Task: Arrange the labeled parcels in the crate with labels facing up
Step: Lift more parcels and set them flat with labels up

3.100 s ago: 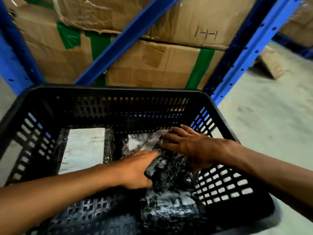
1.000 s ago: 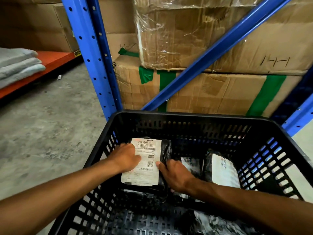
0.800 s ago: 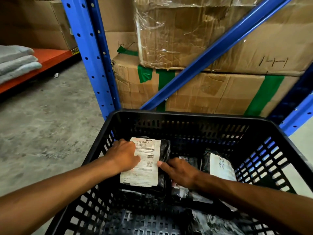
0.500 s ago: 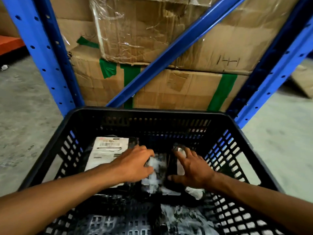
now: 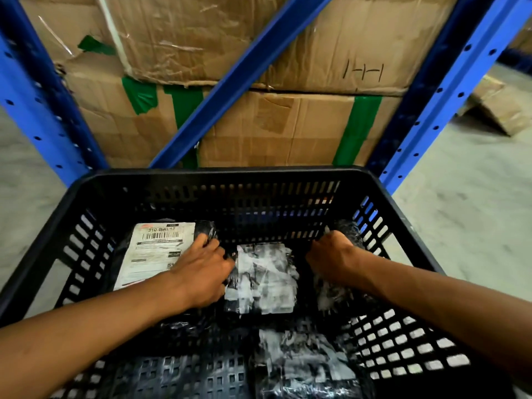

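Both hands [image 5: 201,272] [image 5: 331,257] curled onto black parcels [image 5: 262,277] inside crate [image 5: 218,180].

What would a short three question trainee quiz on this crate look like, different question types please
1. True or false: the parcel at the back left of the crate shows its label face up.
2. Which hand reaches the crate's back right corner? A) left hand B) right hand
3. Fill in: the boxes behind the crate carry ____ tape.

Key: 1 true; 2 B; 3 green.
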Motion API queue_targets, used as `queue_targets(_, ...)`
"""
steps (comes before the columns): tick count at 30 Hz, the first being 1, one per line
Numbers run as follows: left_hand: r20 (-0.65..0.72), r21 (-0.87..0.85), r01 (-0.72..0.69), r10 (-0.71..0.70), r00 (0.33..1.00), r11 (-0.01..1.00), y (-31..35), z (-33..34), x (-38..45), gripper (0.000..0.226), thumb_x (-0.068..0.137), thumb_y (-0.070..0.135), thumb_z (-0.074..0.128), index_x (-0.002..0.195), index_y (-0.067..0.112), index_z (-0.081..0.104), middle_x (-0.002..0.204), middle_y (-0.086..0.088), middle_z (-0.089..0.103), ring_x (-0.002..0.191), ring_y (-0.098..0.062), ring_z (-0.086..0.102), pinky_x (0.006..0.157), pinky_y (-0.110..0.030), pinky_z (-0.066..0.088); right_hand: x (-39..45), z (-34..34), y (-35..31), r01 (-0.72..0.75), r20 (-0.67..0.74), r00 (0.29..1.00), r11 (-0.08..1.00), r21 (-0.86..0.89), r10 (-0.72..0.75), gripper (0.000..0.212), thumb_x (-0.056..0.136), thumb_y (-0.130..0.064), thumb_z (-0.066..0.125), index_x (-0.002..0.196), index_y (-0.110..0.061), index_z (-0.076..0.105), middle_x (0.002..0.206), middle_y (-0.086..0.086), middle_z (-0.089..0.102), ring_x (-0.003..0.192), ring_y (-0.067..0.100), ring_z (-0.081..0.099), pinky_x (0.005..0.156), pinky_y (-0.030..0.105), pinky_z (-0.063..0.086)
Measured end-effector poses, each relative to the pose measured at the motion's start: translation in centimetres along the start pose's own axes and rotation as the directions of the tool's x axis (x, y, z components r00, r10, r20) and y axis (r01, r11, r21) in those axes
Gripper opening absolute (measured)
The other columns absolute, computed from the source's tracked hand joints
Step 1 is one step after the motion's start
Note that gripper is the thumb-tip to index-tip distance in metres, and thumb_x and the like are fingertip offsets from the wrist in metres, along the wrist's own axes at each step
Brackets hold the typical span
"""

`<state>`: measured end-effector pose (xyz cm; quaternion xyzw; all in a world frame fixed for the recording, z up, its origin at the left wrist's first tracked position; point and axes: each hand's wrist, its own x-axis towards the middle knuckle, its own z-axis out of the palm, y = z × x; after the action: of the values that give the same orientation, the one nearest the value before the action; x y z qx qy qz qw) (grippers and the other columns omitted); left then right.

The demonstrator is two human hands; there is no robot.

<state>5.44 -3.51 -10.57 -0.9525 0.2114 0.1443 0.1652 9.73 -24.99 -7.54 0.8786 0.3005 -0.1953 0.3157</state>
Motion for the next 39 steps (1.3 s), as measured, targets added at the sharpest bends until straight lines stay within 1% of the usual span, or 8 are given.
queue_targets(4, 0.011, 0.028, -0.002, 0.002, 1.0, 1.0, 0.2, 0.0, 0.0, 0.04, 0.089, 0.038, 0.05, 0.119, 0.014, 0.057, 0.118, -0.007, 0.06, 0.119, -0.026, 0.042, 0.103, -0.041, 0.023, 1.6, 0.4, -1.1, -0.074, 0.179, 0.984, 0.908, 0.412, -0.002, 0.04, 0.094, -0.012, 0.051, 0.133, 0.0, 0.05, 0.143, 0.016, 0.048, 0.131, 0.032, 0.047, 0.096, 0.037, 0.046)
queue_targets(9, -0.003, 0.014, -0.011, 0.011, 1.0, 1.0, 0.1, 0.1, -0.4, 0.04, 0.091, 0.038, 0.046, 0.121, 0.013, 0.054, 0.119, -0.008, 0.059, 0.12, -0.026, 0.042, 0.104, -0.041, 0.022, 2.8, 2.9, -2.0, -0.297, 0.287, 0.955, 0.298, 0.907, 0.078, 0.047, 0.1, -0.033, 0.041, 0.126, 0.003, 0.055, 0.099, 0.011, 0.063, 0.108, 0.032, 0.059, 0.094, 0.036, 0.046)
queue_targets(14, -0.042, -0.118, 0.008, -0.013, 0.999, 0.993, -0.1, 0.0, -0.5, 0.046, 0.091, 0.041, 0.045, 0.128, 0.015, 0.049, 0.121, -0.006, 0.057, 0.123, -0.024, 0.041, 0.108, -0.039, 0.02, 3.1, 2.2, -3.2, -0.363, 0.371, 0.915, -0.082, 0.928, 0.157, 0.067, 0.095, -0.054, 0.037, 0.136, -0.001, 0.045, 0.138, 0.013, 0.051, 0.126, 0.03, 0.049, 0.102, 0.035, 0.043)
queue_targets(23, -0.01, -0.41, 0.054, -0.064, 0.998, 0.911, 2.3, -0.8, -0.8, 0.12, 0.066, 0.08, 0.049, 0.154, 0.017, -0.002, 0.141, -0.001, 0.051, 0.14, -0.017, 0.03, 0.113, -0.047, -0.025, 3.7, -1.9, -3.1, -0.245, 0.318, 0.884, -0.239, 0.94, 0.342, 0.046, 0.073, -0.049, 0.073, 0.088, -0.009, 0.055, 0.097, 0.008, 0.065, 0.074, 0.02, 0.062, 0.057, 0.029, 0.056)
queue_targets(26, -0.103, -0.698, 0.081, -0.212, 0.972, 0.711, 3.6, -1.2, -1.1, 0.129, 0.059, 0.077, 0.061, 0.153, 0.024, -0.01, 0.148, 0.0, 0.045, 0.137, -0.018, 0.039, 0.121, -0.038, 0.012, 2.8, -4.6, -1.4, -0.136, 0.239, 0.935, -0.358, 0.924, 0.263, 0.045, 0.076, -0.043, 0.073, 0.097, -0.006, 0.06, 0.092, 0.009, 0.068, 0.064, 0.019, 0.065, 0.047, 0.027, 0.057)
queue_targets(29, -0.169, -0.964, -0.034, -0.51, 0.843, 0.262, 2.5, -1.7, -2.1, 0.094, 0.054, 0.055, 0.078, 0.137, 0.035, 0.037, 0.12, 0.009, 0.067, 0.109, -0.012, 0.063, 0.091, -0.027, 0.05, 0.9, -6.7, -0.1, 0.012, 0.062, 0.987, -0.456, 0.89, 0.147, 0.042, 0.086, -0.044, 0.063, 0.09, -0.002, 0.059, 0.073, 0.013, 0.067, 0.053, 0.022, 0.069, 0.049, 0.029, 0.061)
queue_targets(34, -0.053, -0.927, -0.234, -0.516, 0.855, -0.292, -1.4, -3.7, -4.1, 0.045, 0.045, 0.023, 0.071, 0.089, 0.019, 0.064, 0.071, 0.013, 0.075, 0.068, 0.002, 0.068, 0.064, -0.02, 0.05, -0.8, -7.3, 2.6, 0.273, -0.247, 0.891, -0.015, 0.962, 0.382, 0.044, 0.084, -0.05, 0.062, 0.102, -0.01, 0.063, 0.082, 0.0, 0.063, 0.076, 0.013, 0.061, 0.068, 0.028, 0.054)
queue_targets(39, 0.042, -0.889, -0.167, -0.439, 0.898, -0.427, -2.7, -3.9, -5.4, 0.056, 0.037, 0.03, 0.065, 0.087, 0.007, 0.069, 0.072, -0.004, 0.076, 0.08, -0.029, 0.067, 0.078, -0.043, 0.05, -1.4, -6.6, 2.2, 0.27, -0.268, 0.955, -0.003, 0.963, 0.128, 0.048, 0.083, -0.049, 0.063, 0.123, -0.024, 0.057, 0.112, -0.001, 0.067, 0.105, 0.015, 0.064, 0.094, 0.033, 0.051)
